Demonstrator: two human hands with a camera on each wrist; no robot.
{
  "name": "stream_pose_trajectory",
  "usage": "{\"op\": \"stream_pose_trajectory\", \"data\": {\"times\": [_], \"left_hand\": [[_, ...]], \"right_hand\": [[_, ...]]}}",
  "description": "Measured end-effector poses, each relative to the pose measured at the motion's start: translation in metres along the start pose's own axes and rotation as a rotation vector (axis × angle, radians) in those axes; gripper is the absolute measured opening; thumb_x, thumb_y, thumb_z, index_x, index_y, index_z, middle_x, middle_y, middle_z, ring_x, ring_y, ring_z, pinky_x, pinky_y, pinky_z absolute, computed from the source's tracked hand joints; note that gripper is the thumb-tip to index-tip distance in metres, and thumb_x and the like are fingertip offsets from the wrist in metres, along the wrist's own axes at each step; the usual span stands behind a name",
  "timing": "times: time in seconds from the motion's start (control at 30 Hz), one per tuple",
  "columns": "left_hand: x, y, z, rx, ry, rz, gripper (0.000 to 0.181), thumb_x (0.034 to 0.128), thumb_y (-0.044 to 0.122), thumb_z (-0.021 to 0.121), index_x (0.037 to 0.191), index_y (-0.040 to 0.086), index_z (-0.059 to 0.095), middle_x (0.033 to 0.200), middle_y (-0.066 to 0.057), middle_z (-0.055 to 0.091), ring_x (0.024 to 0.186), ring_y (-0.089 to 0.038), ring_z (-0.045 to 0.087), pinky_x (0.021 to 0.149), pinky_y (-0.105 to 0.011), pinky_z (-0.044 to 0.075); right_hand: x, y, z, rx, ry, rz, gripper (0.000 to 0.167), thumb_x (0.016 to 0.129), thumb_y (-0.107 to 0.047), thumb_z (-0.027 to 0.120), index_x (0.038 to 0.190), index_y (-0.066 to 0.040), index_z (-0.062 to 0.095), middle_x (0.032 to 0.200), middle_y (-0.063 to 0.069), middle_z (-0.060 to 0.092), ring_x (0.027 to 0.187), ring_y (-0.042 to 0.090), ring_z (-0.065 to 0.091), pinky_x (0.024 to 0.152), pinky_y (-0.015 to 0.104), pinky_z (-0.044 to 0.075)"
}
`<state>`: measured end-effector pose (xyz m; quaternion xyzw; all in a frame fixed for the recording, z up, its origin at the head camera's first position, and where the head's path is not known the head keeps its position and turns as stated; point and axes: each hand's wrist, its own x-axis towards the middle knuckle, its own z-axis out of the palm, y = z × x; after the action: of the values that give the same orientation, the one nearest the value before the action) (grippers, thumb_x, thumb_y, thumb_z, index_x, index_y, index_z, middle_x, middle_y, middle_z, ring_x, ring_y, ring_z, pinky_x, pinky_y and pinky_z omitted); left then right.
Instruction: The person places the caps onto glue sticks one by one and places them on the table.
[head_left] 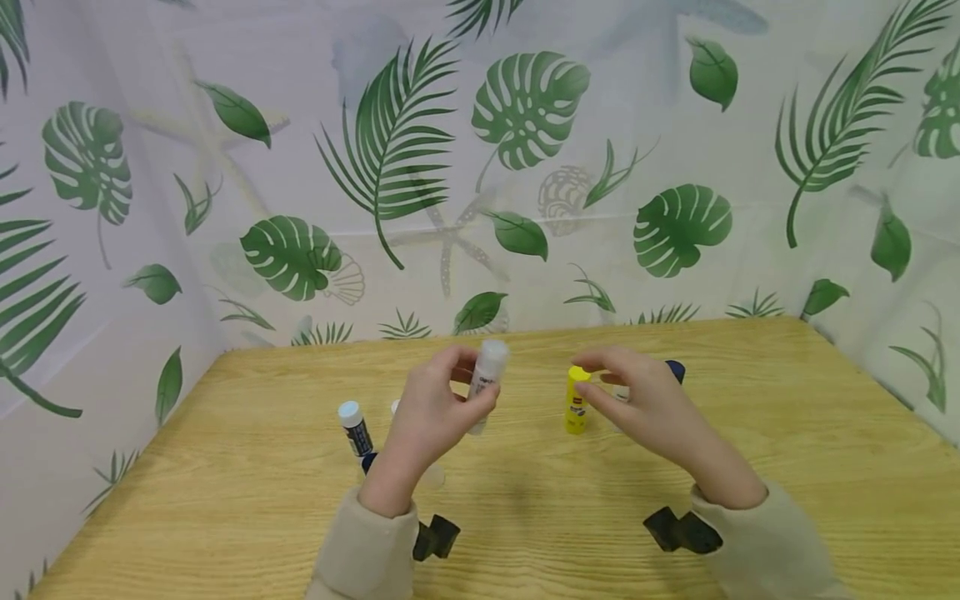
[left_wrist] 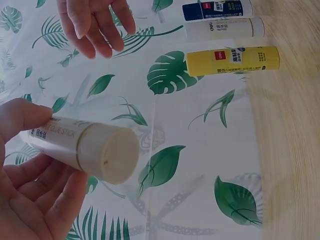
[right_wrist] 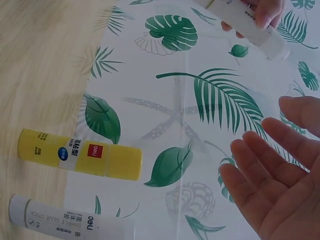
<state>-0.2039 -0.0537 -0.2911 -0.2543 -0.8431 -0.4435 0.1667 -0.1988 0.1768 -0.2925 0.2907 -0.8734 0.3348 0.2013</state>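
My left hand (head_left: 438,408) grips a white glue stick (left_wrist: 62,142), raised above the table and tilted, thumb on one side and fingers on the other. My right hand (head_left: 652,404) holds nothing; its fingers are spread and slightly bent. In the head view it overlaps the upright yellow glue stick (head_left: 576,412), but the right wrist view shows the fingers apart from it. Beside the yellow one stands another white glue stick (right_wrist: 75,220), mostly hidden behind my right hand in the head view. A navy glue stick (left_wrist: 220,9) stands beyond it.
On the left of the wooden table (head_left: 225,500) stands a dark-labelled glue stick (head_left: 356,429) with a pale cap. Near it, a dark top (head_left: 368,462) and a pale object (head_left: 432,476) are partly hidden by my left arm. A leaf-patterned cloth (head_left: 450,167) closes off the back.
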Motion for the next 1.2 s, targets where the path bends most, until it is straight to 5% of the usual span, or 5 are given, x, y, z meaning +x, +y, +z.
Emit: {"op": "stream_pose_trajectory", "data": {"times": [0.87,1.2], "left_hand": [[0.022,0.022,0.008,-0.164,0.219,0.077,0.022,0.0757,0.005,0.066,0.095,0.000,0.055,0.093,-0.010,0.060,0.081,-0.018,0.058,0.061,-0.028,0.050],[0.028,0.010,0.031,-0.163,0.133,0.015,0.022,0.0759,0.005,0.066,0.094,0.001,0.054,0.092,-0.010,0.059,0.083,-0.018,0.058,0.064,-0.024,0.049]], "right_hand": [[-0.002,0.003,-0.004,0.020,0.005,0.008,0.023,0.081,-0.005,0.062,0.103,0.002,0.060,0.101,0.012,0.060,0.096,0.025,0.055,0.077,0.041,0.047],[-0.002,0.004,-0.007,0.009,0.008,0.005,0.023,0.081,-0.004,0.062,0.103,0.003,0.060,0.101,0.013,0.060,0.094,0.026,0.056,0.077,0.042,0.047]]}}
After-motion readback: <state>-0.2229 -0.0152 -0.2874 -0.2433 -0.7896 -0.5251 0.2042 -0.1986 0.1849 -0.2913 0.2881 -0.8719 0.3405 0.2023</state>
